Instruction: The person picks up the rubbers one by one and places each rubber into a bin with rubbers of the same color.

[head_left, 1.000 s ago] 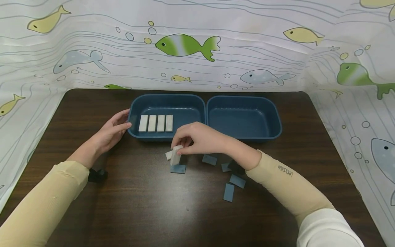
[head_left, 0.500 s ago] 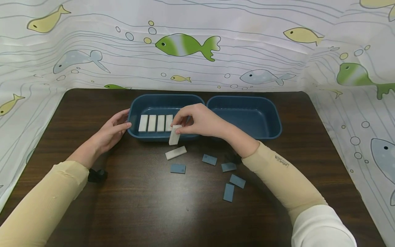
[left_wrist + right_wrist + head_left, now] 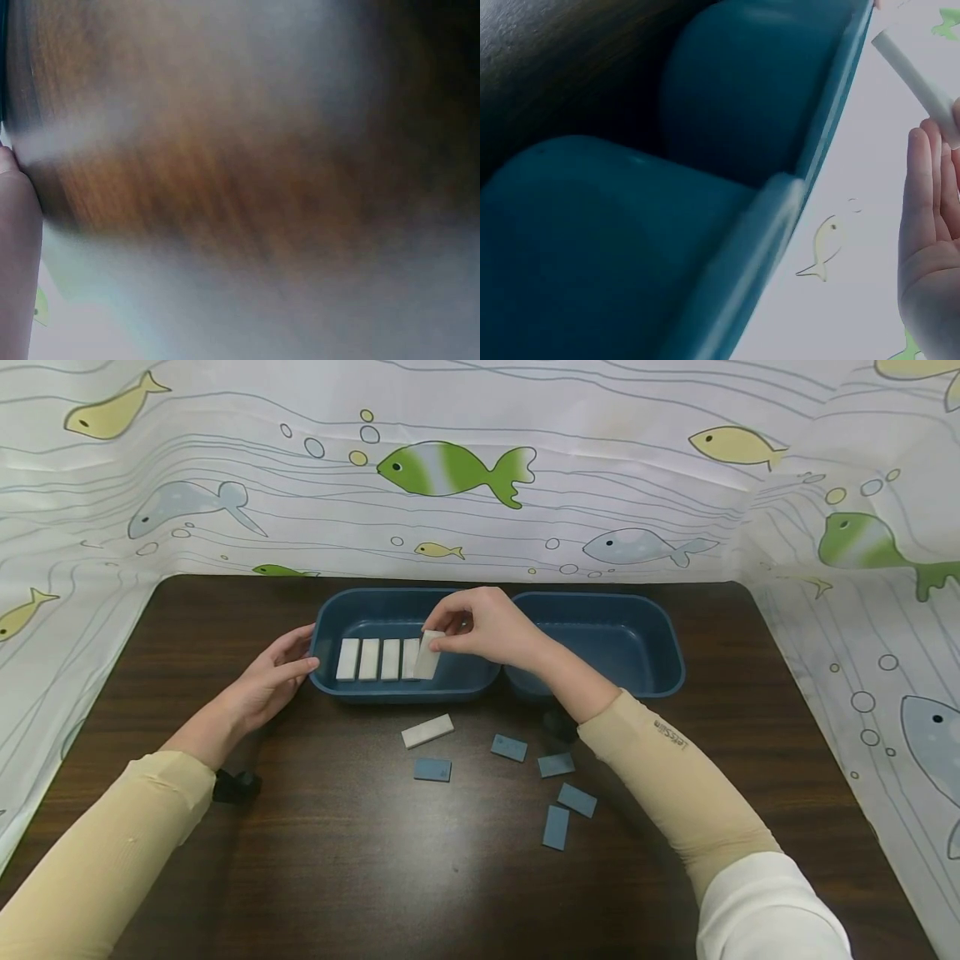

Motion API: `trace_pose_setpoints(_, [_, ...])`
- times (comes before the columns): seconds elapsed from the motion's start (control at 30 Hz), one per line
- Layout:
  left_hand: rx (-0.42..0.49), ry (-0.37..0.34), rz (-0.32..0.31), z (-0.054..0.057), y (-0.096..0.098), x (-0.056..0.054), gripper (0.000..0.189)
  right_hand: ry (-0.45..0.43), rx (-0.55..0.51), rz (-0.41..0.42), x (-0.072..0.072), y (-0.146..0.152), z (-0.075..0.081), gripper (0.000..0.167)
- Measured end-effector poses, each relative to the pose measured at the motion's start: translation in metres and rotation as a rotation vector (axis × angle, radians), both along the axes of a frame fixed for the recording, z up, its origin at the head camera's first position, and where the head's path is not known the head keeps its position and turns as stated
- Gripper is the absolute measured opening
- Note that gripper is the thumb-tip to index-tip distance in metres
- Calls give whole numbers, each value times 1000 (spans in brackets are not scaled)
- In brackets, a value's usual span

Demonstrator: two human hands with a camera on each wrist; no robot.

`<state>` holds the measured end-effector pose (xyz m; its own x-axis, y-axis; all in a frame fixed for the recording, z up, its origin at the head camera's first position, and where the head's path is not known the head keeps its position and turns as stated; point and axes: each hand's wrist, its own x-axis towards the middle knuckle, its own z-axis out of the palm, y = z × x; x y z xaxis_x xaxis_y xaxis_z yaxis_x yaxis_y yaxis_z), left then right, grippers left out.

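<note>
My right hand [image 3: 487, 628] pinches a white rectangular block [image 3: 427, 655] between thumb and fingers. It holds the block tilted over the left blue tray [image 3: 405, 697], where it overlaps the end of a row of several similar white blocks [image 3: 369, 660]. In the right wrist view the held white block [image 3: 915, 79] slants up and away from the fingertips. At the tray's left end, my left hand [image 3: 266, 681] touches the outer wall and rim with relaxed fingers and thumb. Another white block [image 3: 427, 732] lies on the table in front of this tray.
A second blue tray [image 3: 600, 692] stands to the right, side by side with the first. Several flat blue pieces [image 3: 555, 827] lie scattered on the dark wooden table [image 3: 337, 860]. A fish-patterned sheet [image 3: 600, 485] hangs behind and at both sides.
My right hand has carried the white block from the table up and forward, over the front rim and into the left tray. The left hand has stayed in place.
</note>
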<state>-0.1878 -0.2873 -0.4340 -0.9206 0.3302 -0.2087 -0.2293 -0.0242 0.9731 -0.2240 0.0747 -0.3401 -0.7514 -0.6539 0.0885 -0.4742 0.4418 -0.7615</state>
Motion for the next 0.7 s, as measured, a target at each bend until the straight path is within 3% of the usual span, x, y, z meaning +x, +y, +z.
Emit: trace_pose_setpoints(0.7, [8, 11, -22, 1, 1, 0, 51, -52, 58, -95, -17, -6, -28, 20])
